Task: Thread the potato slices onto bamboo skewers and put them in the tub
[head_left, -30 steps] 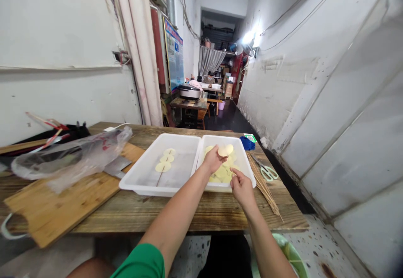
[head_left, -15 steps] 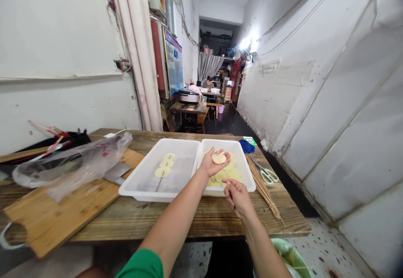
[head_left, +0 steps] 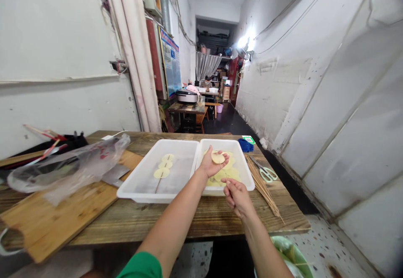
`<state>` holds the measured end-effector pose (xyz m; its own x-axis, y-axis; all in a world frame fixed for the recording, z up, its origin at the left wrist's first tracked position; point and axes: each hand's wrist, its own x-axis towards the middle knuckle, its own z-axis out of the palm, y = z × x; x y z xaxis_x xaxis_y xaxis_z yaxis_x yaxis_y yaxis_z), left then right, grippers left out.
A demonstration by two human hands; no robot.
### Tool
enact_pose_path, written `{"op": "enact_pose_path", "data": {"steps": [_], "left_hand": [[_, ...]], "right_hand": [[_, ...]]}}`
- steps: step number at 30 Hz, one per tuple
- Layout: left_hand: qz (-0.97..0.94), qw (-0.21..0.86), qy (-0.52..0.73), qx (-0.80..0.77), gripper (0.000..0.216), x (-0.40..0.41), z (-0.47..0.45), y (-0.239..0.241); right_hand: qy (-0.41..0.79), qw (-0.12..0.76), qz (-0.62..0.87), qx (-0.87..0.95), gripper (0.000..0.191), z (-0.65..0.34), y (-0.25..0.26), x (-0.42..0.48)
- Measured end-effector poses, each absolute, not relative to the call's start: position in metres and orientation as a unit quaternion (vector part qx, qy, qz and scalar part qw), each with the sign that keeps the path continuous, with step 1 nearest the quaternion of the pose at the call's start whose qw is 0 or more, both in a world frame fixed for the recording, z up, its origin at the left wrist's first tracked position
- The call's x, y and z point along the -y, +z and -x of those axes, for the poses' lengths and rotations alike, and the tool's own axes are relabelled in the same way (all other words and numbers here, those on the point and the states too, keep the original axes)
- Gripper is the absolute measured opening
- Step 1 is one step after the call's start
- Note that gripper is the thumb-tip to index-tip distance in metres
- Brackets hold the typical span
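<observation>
My left hand (head_left: pixel 210 165) is over the right-hand white tray (head_left: pixel 249 180), palm up, holding a thin round pale-yellow slice (head_left: pixel 218 158) that looks like potato. Just below and to the right, my right hand (head_left: pixel 236 195) pinches a thin wooden skewer whose upper end reaches the slice; how far it has gone in is too small to tell. More pale slices (head_left: pixel 231 174) lie in that tray under my hands. In the left-hand white tray (head_left: pixel 132 189), several slices (head_left: pixel 161 173) are threaded in a row on one skewer.
Loose bamboo skewers (head_left: pixel 262 190) and green-handled scissors (head_left: pixel 267 174) lie right of the trays, near a blue cloth (head_left: pixel 245 145). On the left are a wooden cutting board (head_left: pixel 63 217), a cleaver (head_left: pixel 116 175) and a plastic bag (head_left: pixel 72 167). A lined bin (head_left: pixel 291 255) stands below the table's right edge.
The camera view has shifted slightly. The slice in my left hand sits a little more tilted against the skewer; both hands otherwise keep nearly the same place.
</observation>
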<state>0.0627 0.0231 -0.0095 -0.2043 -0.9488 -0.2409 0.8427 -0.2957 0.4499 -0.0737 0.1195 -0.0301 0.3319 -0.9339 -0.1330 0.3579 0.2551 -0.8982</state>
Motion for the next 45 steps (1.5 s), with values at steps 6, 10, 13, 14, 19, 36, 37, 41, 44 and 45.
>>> {"op": "enact_pose_path", "data": {"steps": [6,10,13,14,19,36,37,41,44,45], "left_hand": [[-0.297,0.577,-0.737,0.189,0.047,-0.025,-0.063,-0.01],[-0.297,0.615,-0.693,0.232,0.014,-0.023,-0.059,-0.015],[-0.3,0.628,-0.668,0.262,0.012,-0.021,-0.059,-0.019],[-0.302,0.627,-0.668,0.263,0.013,-0.021,-0.059,-0.02],[-0.297,0.62,-0.685,0.243,0.007,-0.021,-0.059,-0.02],[-0.183,0.578,-0.783,0.139,0.032,-0.027,-0.065,-0.008],[-0.189,0.574,-0.784,0.139,0.029,-0.026,-0.065,-0.01],[-0.214,0.565,-0.786,0.128,0.024,-0.022,-0.065,-0.016],[-0.213,0.56,-0.792,0.118,0.023,-0.021,-0.067,-0.016],[-0.213,0.56,-0.793,0.116,0.022,-0.022,-0.067,-0.015]], "right_hand": [[-0.437,0.812,0.315,-0.224,0.022,0.096,-0.031,-0.108],[-0.414,0.86,0.254,-0.158,0.011,0.109,-0.03,-0.103],[-0.41,0.873,0.226,-0.139,0.011,0.116,-0.03,-0.102],[-0.41,0.873,0.226,-0.137,0.011,0.117,-0.03,-0.102],[-0.409,0.863,0.259,-0.145,0.012,0.115,-0.031,-0.105],[-0.433,0.838,0.287,-0.169,0.016,0.093,-0.045,-0.113],[-0.429,0.84,0.287,-0.166,0.015,0.093,-0.046,-0.114],[-0.414,0.846,0.296,-0.157,0.015,0.09,-0.048,-0.115],[-0.414,0.848,0.294,-0.152,0.016,0.09,-0.048,-0.116],[-0.414,0.849,0.292,-0.152,0.015,0.09,-0.048,-0.116]]}}
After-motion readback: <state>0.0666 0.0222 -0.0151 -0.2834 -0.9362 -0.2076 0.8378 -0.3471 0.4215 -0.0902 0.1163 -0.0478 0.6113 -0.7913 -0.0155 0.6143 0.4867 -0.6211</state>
